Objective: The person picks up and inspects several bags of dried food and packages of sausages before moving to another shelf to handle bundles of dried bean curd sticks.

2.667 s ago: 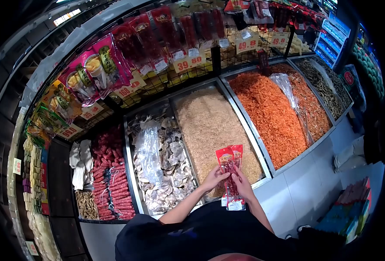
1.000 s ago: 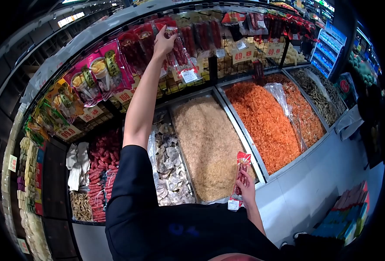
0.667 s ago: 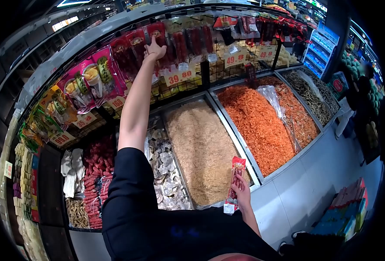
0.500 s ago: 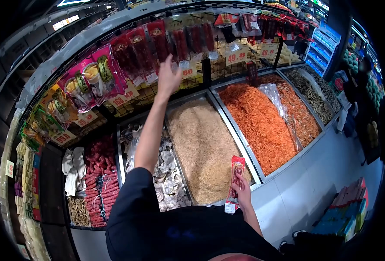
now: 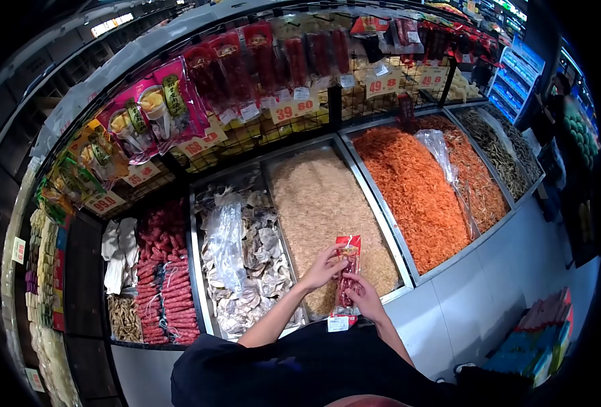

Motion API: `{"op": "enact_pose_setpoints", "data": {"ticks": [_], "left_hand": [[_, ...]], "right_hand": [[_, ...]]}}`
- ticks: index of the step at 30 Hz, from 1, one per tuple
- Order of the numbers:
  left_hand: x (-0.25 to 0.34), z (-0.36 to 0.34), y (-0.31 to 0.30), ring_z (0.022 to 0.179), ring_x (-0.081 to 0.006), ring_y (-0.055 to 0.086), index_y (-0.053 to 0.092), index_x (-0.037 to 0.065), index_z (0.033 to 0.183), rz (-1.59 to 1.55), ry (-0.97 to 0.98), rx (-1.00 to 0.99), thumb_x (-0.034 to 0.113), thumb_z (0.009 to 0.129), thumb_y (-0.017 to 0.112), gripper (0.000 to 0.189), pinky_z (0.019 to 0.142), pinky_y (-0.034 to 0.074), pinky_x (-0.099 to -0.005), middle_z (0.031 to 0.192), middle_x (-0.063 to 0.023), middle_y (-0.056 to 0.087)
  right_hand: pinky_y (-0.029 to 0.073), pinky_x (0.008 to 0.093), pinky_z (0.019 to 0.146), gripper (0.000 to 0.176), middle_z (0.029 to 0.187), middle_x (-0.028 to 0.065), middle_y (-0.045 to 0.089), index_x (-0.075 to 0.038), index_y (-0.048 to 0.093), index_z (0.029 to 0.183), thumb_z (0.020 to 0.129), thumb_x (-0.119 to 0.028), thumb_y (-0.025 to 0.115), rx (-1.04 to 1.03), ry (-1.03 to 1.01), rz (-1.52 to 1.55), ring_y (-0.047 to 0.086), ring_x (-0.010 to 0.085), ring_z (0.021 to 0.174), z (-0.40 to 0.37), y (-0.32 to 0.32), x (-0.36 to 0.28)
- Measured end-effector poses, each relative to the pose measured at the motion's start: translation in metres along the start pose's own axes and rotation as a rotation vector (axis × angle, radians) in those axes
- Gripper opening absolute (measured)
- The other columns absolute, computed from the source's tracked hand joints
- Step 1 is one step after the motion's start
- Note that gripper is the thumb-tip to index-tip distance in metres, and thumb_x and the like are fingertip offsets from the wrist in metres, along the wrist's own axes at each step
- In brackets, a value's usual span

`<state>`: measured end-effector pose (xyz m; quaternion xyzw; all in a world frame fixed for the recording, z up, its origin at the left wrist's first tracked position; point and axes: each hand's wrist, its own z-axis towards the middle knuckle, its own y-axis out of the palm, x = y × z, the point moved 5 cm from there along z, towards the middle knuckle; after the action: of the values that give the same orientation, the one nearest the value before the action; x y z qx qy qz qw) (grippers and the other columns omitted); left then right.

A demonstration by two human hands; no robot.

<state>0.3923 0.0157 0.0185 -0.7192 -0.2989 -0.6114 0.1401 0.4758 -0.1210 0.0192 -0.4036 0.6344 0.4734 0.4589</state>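
A red-topped, clear-fronted pack of dried sausages (image 5: 348, 278) is held upright in front of me, over the near part of a bin of small pale dried shrimp (image 5: 324, 197). At its lower end is a white label. My left hand (image 5: 324, 268) grips the pack's upper left edge, fingers bent onto its front. Lower down on the right side, my right hand (image 5: 365, 299) is closed around it, thumb across the front. Similar sausage packs (image 5: 262, 54) hang on the rack beyond the bins.
Orange dried shrimp (image 5: 409, 193) fill a bin on the right. To the left are a bin of pale dried pieces (image 5: 253, 258) with a plastic bag on top and loose red sausages (image 5: 178, 298). Price cards (image 5: 295, 110) hang along the wire rack. Stacked boxes (image 5: 538, 332) stand at lower right.
My left hand has come down from the hanging packs and now holds the sausage pack together with my right hand. The pack has shifted slightly left.
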Motion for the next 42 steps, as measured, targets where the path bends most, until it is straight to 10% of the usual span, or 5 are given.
{"op": "enact_pose_setpoints", "data": {"ticks": [8,13,19,22,42], "left_hand": [[0.034,0.017,-0.065,0.076,-0.0039,0.053,0.059,0.01,0.126,0.056,0.043,0.243,0.007,0.091,0.061,0.035,0.062,0.043,-0.0193,0.103,0.0025,0.064],[0.194,0.034,-0.14,0.101,-0.0137,0.06,0.055,0.006,0.131,0.189,0.626,0.458,0.005,0.089,0.063,0.043,0.085,0.051,-0.0279,0.12,-0.0061,0.061],[0.378,0.023,-0.165,0.091,-0.0094,0.06,0.043,0.002,0.14,0.395,1.065,0.569,0.006,0.092,0.06,0.051,0.078,0.05,-0.0232,0.11,-0.0077,0.063],[0.421,0.035,-0.189,0.077,-0.0062,0.055,0.045,0.003,0.139,0.577,0.984,0.673,0.011,0.09,0.064,0.053,0.069,0.048,-0.0235,0.098,-0.0045,0.064],[0.435,0.058,-0.215,0.126,-0.0279,0.05,0.043,0.008,0.141,0.774,0.926,0.698,0.021,0.086,0.069,0.063,0.104,0.039,-0.0351,0.136,-0.0189,0.052]], "right_hand": [[0.051,0.0256,0.083,0.046,0.128,0.0133,0.053,-0.003,0.042,0.137,0.093,0.0,0.055,0.02,0.068,0.085,0.061,0.0158,0.103,-0.004,-0.007,-0.001],[0.053,0.0258,0.074,0.048,0.123,0.0151,0.056,-0.004,0.041,0.138,0.092,0.0,0.053,0.068,0.058,0.071,0.066,0.02,0.095,-0.014,-0.022,-0.004],[0.053,0.0258,0.072,0.047,0.114,0.015,0.06,-0.003,0.043,0.137,0.091,0.001,0.051,0.116,0.065,0.064,0.066,0.0188,0.089,-0.019,-0.028,-0.001],[0.053,0.0261,0.071,0.045,0.111,0.0153,0.062,-0.002,0.044,0.136,0.091,0.002,0.051,0.14,0.057,0.071,0.065,0.0182,0.085,-0.019,-0.03,0.001],[0.054,0.027,0.07,0.04,0.109,0.0169,0.063,-0.001,0.045,0.134,0.094,-0.004,0.052,0.19,0.058,0.086,0.066,0.0187,0.083,-0.019,-0.038,0.012]]}}
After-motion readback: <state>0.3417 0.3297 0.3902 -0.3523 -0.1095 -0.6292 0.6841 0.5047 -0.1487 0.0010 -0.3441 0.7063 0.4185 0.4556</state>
